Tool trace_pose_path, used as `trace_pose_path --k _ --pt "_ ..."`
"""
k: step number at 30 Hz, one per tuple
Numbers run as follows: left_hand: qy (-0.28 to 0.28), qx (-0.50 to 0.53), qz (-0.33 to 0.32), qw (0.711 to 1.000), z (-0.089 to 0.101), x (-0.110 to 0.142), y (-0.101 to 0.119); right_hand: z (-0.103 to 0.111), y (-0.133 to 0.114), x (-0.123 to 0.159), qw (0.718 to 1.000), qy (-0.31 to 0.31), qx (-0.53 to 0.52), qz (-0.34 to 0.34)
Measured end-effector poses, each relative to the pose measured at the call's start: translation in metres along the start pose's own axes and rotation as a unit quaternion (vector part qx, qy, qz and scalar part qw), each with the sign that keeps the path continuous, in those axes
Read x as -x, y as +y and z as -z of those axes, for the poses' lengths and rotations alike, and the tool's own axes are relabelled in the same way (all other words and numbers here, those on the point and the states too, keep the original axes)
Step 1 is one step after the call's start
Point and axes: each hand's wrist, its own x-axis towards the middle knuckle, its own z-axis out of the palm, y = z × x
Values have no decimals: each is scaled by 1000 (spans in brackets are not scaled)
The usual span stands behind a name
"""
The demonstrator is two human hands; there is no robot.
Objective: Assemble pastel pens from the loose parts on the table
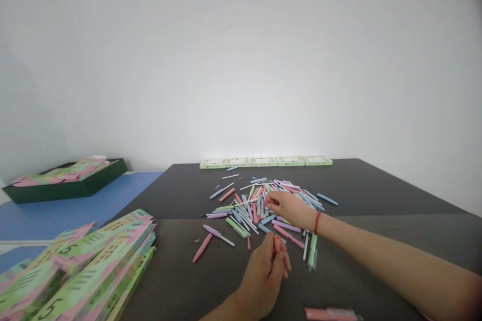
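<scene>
My left hand (263,276), low in the middle of the view, is closed round a coral pen barrel (277,243) whose end sticks up between thumb and fingers. Farther forward, my right hand (291,208), with a red cord at the wrist, reaches over the pile of pen parts (256,205). Its fingers are bent down and drawn together; what is between them, if anything, is hidden. The pile mixes pink, purple, blue and green barrels with thin white refills. Near my left hand lie a pink pen (202,248) and a purple barrel with a white refill (218,234).
Several flat pale-green boxes (264,161) line the table's far edge. Stacked printed packets (101,261) lie at the left front. Beyond them, a dark green tray (56,188) holds more packets on a blue surface (124,195). A red pen with clear cap (331,314) lies at the near edge.
</scene>
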Motion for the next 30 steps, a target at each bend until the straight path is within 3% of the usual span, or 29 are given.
trace_pose_path --k 7,13,21,30 --pt "-7 -68 0 998 5 1 2 -37 -18 -87 985 -96 130 56" --pt "7 -73 8 997 2 2 -2 -63 -30 -131 955 -176 216 101" --pt "24 -65 29 997 -1 -1 -4 -68 -31 -145 925 -210 258 183" --pt "24 -64 36 997 0 -2 -5 -49 -20 -135 938 -214 233 139"
